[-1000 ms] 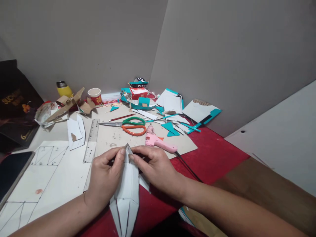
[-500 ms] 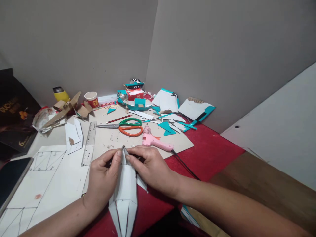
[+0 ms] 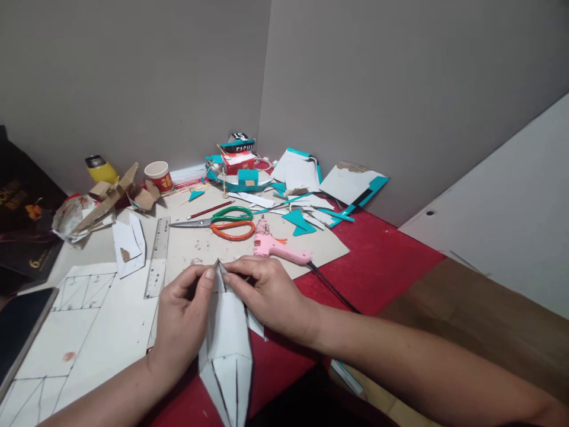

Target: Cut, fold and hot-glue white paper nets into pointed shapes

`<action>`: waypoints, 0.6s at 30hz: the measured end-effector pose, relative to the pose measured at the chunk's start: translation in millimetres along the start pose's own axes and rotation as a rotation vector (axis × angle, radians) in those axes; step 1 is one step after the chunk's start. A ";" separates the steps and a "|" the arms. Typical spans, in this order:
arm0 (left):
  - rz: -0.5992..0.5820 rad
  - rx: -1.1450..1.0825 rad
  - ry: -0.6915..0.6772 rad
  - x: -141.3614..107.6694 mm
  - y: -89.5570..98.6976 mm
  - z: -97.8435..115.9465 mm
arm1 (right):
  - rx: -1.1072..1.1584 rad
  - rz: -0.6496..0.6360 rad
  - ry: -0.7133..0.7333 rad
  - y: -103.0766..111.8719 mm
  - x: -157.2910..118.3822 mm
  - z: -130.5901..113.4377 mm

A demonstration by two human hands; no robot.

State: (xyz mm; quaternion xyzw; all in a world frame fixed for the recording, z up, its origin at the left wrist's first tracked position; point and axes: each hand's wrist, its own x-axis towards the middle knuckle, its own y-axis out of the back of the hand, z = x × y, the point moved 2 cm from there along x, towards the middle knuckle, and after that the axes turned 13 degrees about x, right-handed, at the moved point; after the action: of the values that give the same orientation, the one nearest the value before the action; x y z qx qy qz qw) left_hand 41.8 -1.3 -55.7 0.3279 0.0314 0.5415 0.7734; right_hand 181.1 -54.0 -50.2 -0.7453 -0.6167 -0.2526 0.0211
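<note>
A long white folded paper shape (image 3: 229, 326) with dark lines and pointed ends lies between my hands, its near end toward me. My left hand (image 3: 184, 314) pinches the left side of its far tip between thumb and fingers. On the right side of that same tip, my right hand (image 3: 271, 296) presses with thumb and index finger. A small white flap (image 3: 256, 325) shows beneath my right hand. Just beyond the hands are a pink glue gun (image 3: 282, 249) and scissors (image 3: 222, 224) with green and orange handles.
Left of the hands are a clear ruler (image 3: 157, 258), a drawn paper sheet (image 3: 93, 338) and a dark phone (image 3: 26, 332). Farther back stand a red and white cup (image 3: 159, 177), a yellow bottle (image 3: 101, 170) and cardboard scraps (image 3: 109, 201). The glue gun's cord (image 3: 333, 287) runs right.
The view has shifted slightly. The near end of the white shape has swung a little to the right, while both hands still hold its far tip.
</note>
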 end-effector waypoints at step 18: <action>0.026 -0.039 0.036 -4.6 -1.7 -1.0 | 0.141 0.031 -0.079 2.8 0.5 -5.1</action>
State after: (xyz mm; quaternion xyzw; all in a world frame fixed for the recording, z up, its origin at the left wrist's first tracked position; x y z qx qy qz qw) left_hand 40.9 -5.0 -58.8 0.3034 0.0307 0.5578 0.7719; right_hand 182.0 -56.0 -44.7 -0.7607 -0.6219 -0.1784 0.0530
